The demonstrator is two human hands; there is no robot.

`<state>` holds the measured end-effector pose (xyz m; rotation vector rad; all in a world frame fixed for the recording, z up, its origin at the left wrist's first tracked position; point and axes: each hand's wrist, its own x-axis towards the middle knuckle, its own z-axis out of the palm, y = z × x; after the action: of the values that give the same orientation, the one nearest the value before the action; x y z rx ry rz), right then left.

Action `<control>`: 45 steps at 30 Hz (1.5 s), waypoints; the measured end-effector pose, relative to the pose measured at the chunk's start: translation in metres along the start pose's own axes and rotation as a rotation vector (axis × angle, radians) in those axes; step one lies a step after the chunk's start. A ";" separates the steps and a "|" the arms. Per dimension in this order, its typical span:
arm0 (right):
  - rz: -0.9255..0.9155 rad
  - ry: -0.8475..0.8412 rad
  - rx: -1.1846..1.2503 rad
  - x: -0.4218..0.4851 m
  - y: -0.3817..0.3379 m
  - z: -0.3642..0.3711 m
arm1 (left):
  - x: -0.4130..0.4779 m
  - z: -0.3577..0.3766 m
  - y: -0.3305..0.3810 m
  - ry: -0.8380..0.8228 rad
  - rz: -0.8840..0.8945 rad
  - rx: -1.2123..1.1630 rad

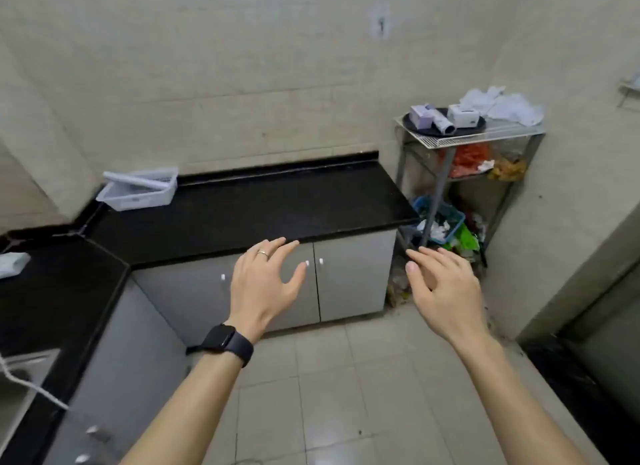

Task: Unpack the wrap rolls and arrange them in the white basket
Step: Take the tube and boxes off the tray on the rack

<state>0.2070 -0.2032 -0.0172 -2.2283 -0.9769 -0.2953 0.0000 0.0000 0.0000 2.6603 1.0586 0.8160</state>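
Clearly both hands are released and empty; the boxed wrap rolls [446, 118] on the wire rack [485, 133] lie upper right, nearer the right hand [446, 291] than the left hand [265, 281].

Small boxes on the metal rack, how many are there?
2, both on the dark tray on top: a purple box left, a white box right. Others may be hidden.

Light is soft and even, approx. overhead; no hard shadows. Black surface [277, 201] shows only a dull sheen, no glare. Wide-angle bend at the edges: wall lines bow, esp. far left and right. Whole frame is slightly soft (compression smear), and the shelf rack [467, 135] clutter on the right is too mushy to read.
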 end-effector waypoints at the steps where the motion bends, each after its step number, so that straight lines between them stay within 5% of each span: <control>1: 0.004 -0.010 -0.001 0.005 0.005 0.005 | 0.012 0.011 -0.001 -0.028 0.023 -0.015; 13: 0.184 -0.163 -0.117 0.107 0.100 0.078 | 0.150 0.171 0.010 -0.279 0.087 -0.009; 37: 0.019 -0.172 -0.158 0.528 0.273 0.149 | 0.543 0.371 0.134 -0.177 0.123 -0.038; 45: 0.143 -0.216 -0.208 0.675 0.311 0.182 | 0.701 0.431 0.178 -0.197 0.163 -0.193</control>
<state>0.8872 0.1469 -0.0041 -2.5473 -0.9261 -0.0967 0.7594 0.3636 -0.0005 2.6198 0.6882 0.6302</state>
